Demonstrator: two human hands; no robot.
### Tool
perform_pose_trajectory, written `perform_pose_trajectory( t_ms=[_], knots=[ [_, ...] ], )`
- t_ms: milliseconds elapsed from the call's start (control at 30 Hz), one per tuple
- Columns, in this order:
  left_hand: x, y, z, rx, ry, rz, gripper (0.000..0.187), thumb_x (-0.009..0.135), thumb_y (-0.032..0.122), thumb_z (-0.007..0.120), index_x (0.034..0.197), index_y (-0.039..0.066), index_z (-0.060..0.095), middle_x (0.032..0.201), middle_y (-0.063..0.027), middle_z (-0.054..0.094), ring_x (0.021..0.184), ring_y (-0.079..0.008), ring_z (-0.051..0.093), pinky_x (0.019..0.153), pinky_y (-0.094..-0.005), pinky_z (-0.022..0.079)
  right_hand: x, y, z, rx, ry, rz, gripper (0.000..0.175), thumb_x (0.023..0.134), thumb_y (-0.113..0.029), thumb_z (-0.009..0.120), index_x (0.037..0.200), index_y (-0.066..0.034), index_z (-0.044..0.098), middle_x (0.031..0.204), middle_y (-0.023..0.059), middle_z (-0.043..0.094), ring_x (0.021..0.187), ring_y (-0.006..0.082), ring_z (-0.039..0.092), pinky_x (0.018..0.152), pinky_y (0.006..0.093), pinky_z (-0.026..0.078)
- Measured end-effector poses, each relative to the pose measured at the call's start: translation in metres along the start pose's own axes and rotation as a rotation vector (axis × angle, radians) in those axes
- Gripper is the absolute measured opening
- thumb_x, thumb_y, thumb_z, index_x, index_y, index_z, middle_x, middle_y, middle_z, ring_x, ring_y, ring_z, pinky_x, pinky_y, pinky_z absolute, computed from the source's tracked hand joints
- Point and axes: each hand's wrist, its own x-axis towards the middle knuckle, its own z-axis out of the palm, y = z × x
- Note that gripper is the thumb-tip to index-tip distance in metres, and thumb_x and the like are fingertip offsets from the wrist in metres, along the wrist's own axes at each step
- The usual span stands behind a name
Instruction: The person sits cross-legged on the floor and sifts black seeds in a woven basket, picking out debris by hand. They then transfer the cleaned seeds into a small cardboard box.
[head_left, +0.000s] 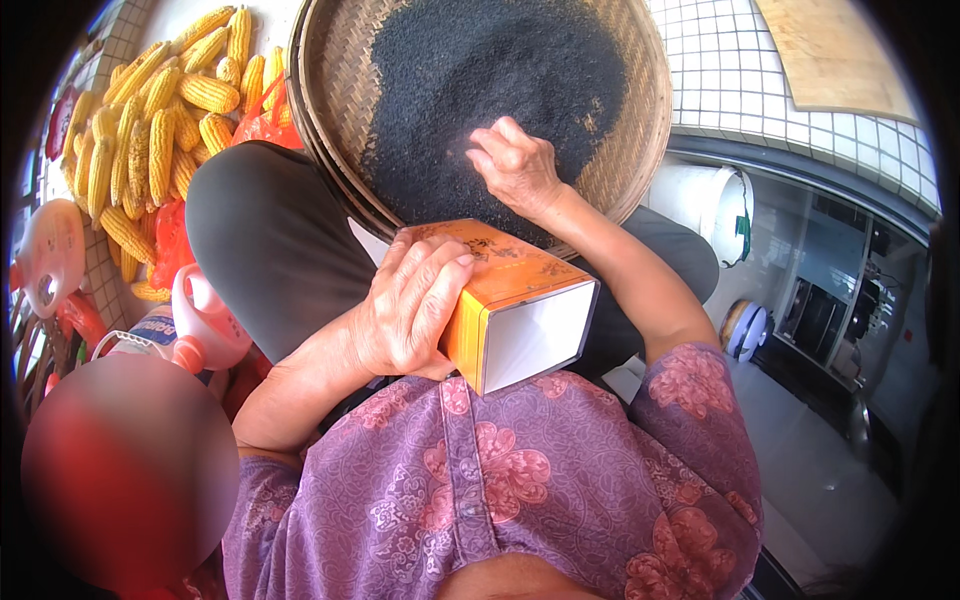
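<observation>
A tall orange cardboard box (521, 259) with printed decoration lies tilted across my lap, its open white end facing me. My left hand (412, 307) grips it from the left side, with the fingers over the top face. Beyond the box, a round woven bamboo tray (337, 82) holds a broad layer of small black seeds (480, 82), perhaps sesame. My right hand (517, 161) is over the near part of the seeds with its fingers bent inward. Whether any seeds are between those fingers is hidden.
Yellow corn cobs (161, 112) are heaped on the left beside a red plastic bag (266, 124). Nearer stand a pink plastic jug (214, 319) and another translucent jug (56, 255). At right are a white bucket (724, 210) and a wooden board (840, 64) over white tiles.
</observation>
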Motion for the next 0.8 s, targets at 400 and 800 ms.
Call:
perform_pose_trajectory(
  t_ms=[400, 800],
  knots=[
    [-0.004, 0.002, 0.000, -0.002, -0.013, -0.015, 0.072, 0.064, 0.025, 0.074, 0.115, -0.018, 0.050, 0.100, -0.0304, 0.059, 0.084, -0.0419, 0.063, 0.070, -0.0587, 0.048, -0.024, 0.001, -0.010, 0.171, -0.103, -0.315, 0.013, 0.081, -0.013, 0.069, 0.073, -0.0101, 0.059, 0.071, 0.0037, 0.053, 0.059, 0.0215, 0.064, 0.045, 0.0355, 0.052],
    [0.001, 0.001, 0.002, -0.018, -0.002, -0.011, 0.070, 0.064, 0.020, 0.076, 0.116, -0.018, 0.048, 0.099, -0.0299, 0.059, 0.084, -0.0422, 0.063, 0.072, -0.0565, 0.050, 0.011, 0.025, -0.008, 0.010, -0.232, -0.048, 0.015, 0.087, -0.003, 0.059, 0.098, -0.0046, 0.069, 0.078, 0.0060, 0.063, 0.070, 0.0177, 0.066, 0.055, 0.0287, 0.057]
  ],
)
